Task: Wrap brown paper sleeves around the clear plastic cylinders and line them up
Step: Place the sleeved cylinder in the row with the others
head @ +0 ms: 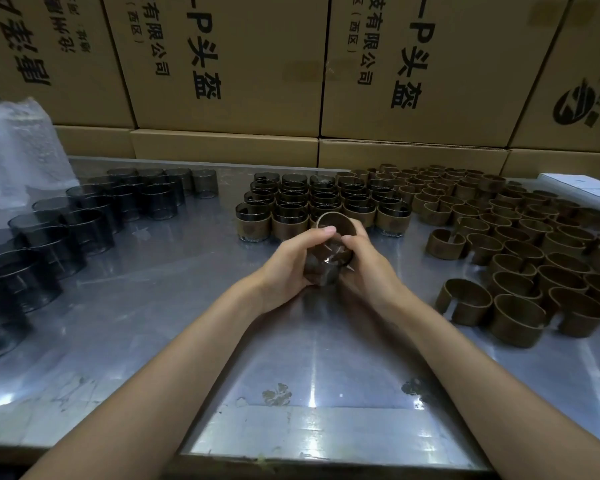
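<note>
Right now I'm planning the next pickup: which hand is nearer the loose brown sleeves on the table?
Right. The right hand, gripping the cylinder at centre, sits just beside the loose brown sleeves; the left hand holds the cylinder's far side, farther away.

Stacked printed cardboard boxes (229, 64) behind steel table (153, 306), plastic bag (11, 150) at left.

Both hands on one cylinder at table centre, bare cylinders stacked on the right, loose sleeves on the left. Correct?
Sides are swapped. The head view shows the bare cylinders on the left and the loose sleeves on the right. Both hands, left hand and right hand, do grip one cylinder.
</note>
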A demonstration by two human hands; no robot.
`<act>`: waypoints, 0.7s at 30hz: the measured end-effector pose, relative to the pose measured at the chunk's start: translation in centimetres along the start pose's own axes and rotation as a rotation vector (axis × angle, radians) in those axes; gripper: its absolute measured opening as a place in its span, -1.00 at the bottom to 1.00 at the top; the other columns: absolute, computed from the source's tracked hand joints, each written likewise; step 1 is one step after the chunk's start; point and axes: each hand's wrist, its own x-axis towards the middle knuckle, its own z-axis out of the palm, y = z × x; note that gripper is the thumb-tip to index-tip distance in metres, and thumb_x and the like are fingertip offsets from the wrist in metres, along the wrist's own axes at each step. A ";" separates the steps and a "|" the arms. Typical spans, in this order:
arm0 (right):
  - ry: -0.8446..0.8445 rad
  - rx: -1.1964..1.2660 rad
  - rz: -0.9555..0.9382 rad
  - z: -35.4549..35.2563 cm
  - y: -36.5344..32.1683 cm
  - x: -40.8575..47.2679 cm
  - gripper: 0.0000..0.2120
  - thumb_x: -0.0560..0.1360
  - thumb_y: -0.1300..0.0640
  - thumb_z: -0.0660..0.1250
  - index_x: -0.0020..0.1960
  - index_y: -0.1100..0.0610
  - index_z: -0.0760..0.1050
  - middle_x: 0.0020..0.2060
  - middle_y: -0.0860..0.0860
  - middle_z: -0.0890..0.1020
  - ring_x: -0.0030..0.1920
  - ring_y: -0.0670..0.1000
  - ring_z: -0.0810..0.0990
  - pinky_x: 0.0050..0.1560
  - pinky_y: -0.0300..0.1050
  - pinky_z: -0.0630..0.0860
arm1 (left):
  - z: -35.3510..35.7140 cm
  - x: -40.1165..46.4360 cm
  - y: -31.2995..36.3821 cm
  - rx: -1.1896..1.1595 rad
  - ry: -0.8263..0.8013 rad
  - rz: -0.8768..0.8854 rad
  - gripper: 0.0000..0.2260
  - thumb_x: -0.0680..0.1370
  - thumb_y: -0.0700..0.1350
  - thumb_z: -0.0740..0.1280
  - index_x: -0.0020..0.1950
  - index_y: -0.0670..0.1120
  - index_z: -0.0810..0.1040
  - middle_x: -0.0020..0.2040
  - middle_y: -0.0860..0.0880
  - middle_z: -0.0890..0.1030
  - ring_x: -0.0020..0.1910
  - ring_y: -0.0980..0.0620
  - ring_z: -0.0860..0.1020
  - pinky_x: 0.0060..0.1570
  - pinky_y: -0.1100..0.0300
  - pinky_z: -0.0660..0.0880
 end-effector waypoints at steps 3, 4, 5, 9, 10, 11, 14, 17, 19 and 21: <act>0.022 -0.008 -0.037 0.1 -0.2 -0.1 -0.58 0.61 0.19 0.02 0.01 -0.27 0.54 0.07 -0.05 0.63 0.16 -0.05 0.58 0.15 -0.07 0.51 | -0.1 0.0 0.1 -0.053 -0.067 -0.009 -0.61 0.46 0.13 0.33 0.18 -0.08 0.53 0.07 -0.16 0.55 0.08 -0.15 0.50 0.11 -0.02 0.35; 0.028 -0.024 -0.045 0.1 -0.3 -0.2 -0.58 0.59 0.14 0.05 -0.05 -0.31 0.56 -0.01 -0.12 0.65 0.12 -0.09 0.60 0.09 -0.13 0.51 | -0.2 -0.1 0.1 -0.062 -0.088 -0.009 -0.64 0.46 0.13 0.34 0.15 -0.06 0.56 0.05 -0.15 0.56 0.04 -0.13 0.53 0.08 0.01 0.38; 0.033 -0.040 -0.049 0.0 -0.4 -0.2 -0.61 0.55 0.09 0.07 -0.09 -0.33 0.57 -0.06 -0.16 0.66 0.09 -0.11 0.60 0.06 -0.16 0.50 | -0.2 -0.1 0.1 -0.063 -0.105 -0.008 -0.68 0.45 0.13 0.35 0.09 -0.03 0.60 0.01 -0.13 0.59 -0.01 -0.08 0.57 0.03 0.07 0.43; 0.055 -0.085 -0.044 0.0 -0.4 -0.1 -0.68 0.42 -0.02 0.09 -0.15 -0.33 0.58 -0.10 -0.15 0.66 0.08 -0.08 0.60 0.16 -0.07 0.52 | -0.4 0.0 -0.1 -0.090 -0.104 -0.015 -0.78 0.45 0.06 0.37 0.01 0.01 0.66 0.00 -0.09 0.63 0.00 -0.05 0.60 0.16 0.00 0.45; 0.069 -0.086 -0.042 0.1 -0.3 0.0 -0.68 0.44 -0.02 0.09 -0.15 -0.33 0.58 -0.10 -0.14 0.66 0.08 -0.07 0.59 0.17 -0.05 0.52 | -0.4 0.0 -0.2 -0.102 -0.095 -0.017 -0.79 0.45 0.03 0.36 0.01 0.00 0.66 0.01 -0.09 0.63 0.03 -0.06 0.59 0.24 -0.04 0.41; 0.090 -0.082 -0.037 0.1 -0.2 0.1 -0.67 0.49 0.00 0.08 -0.15 -0.33 0.57 -0.09 -0.14 0.65 0.08 -0.06 0.59 0.19 -0.02 0.51 | -0.3 0.1 -0.3 -0.113 -0.095 -0.014 -0.80 0.45 0.00 0.35 0.02 -0.01 0.66 0.01 -0.10 0.63 0.03 -0.05 0.59 0.27 -0.03 0.40; 0.149 -0.089 -0.021 -0.1 0.2 0.5 -0.64 0.62 0.09 0.03 -0.08 -0.25 0.53 -0.12 -0.18 0.65 0.05 -0.12 0.59 0.23 0.00 0.49 | -0.1 0.1 -0.5 -0.129 -0.099 0.010 -0.77 0.45 -0.06 0.35 0.07 -0.08 0.61 -0.04 -0.10 0.64 -0.04 -0.01 0.61 0.17 0.07 0.43; 0.164 -0.087 -0.017 -0.2 0.3 0.7 -0.67 0.63 0.08 0.03 -0.04 -0.23 0.51 -0.14 -0.20 0.66 0.02 -0.15 0.60 0.19 -0.05 0.49 | 0.1 0.4 -0.6 -0.114 -0.005 0.028 -0.59 0.45 -0.03 0.35 0.24 -0.18 0.51 0.08 -0.16 0.61 0.06 -0.05 0.58 0.18 0.03 0.46; 0.147 -0.093 -0.010 -0.2 0.4 0.6 -0.73 0.65 0.02 0.02 0.07 -0.20 0.48 0.00 -0.12 0.63 0.13 -0.09 0.57 0.28 0.01 0.45 | 0.1 0.6 -0.8 -0.110 0.079 0.044 -0.52 0.45 0.02 0.34 0.30 -0.19 0.49 0.18 -0.18 0.59 0.16 -0.09 0.56 0.22 -0.02 0.47; 0.129 -0.104 0.000 -0.1 0.6 0.6 -0.72 0.65 -0.05 0.00 0.23 -0.12 0.42 0.16 -0.04 0.58 0.23 -0.05 0.51 0.36 0.05 0.38 | 0.2 0.8 -0.8 -0.098 0.109 0.071 -0.62 0.49 0.06 0.29 0.24 -0.09 0.57 0.17 -0.16 0.61 0.16 -0.11 0.56 0.25 -0.08 0.45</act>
